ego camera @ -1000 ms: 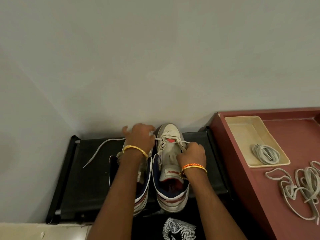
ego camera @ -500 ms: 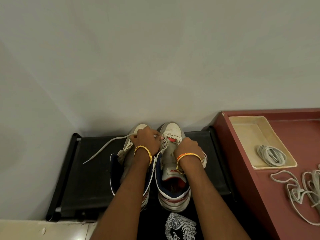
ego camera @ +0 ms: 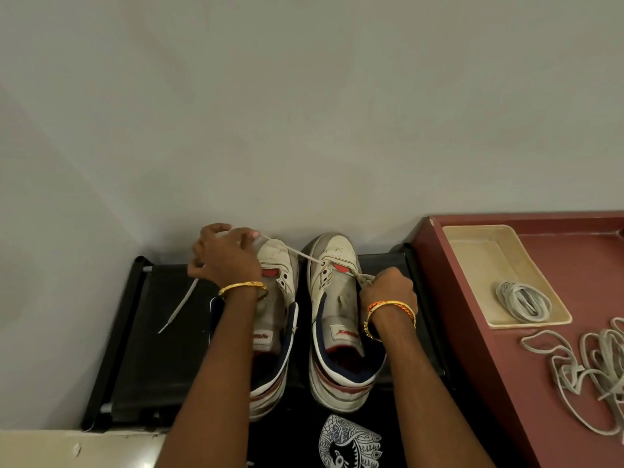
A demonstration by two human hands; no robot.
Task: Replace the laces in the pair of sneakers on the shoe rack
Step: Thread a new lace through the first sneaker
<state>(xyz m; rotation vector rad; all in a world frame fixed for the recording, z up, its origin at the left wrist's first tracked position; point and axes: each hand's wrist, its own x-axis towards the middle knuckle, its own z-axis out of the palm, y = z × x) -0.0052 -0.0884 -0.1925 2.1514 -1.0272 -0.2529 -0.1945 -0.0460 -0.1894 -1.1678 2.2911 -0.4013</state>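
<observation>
Hands (ego camera: 225, 256) apart, lace (ego camera: 297, 254) taut between

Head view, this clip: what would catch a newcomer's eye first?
Two white sneakers stand side by side on the black shoe rack against the wall. The left hand pulls a lace taut from the right sneaker's eyelets, while the right hand pinches the lace's other end. On the red surface to the right, a cream tray holds a coiled lace beside a loose tangle.
</observation>
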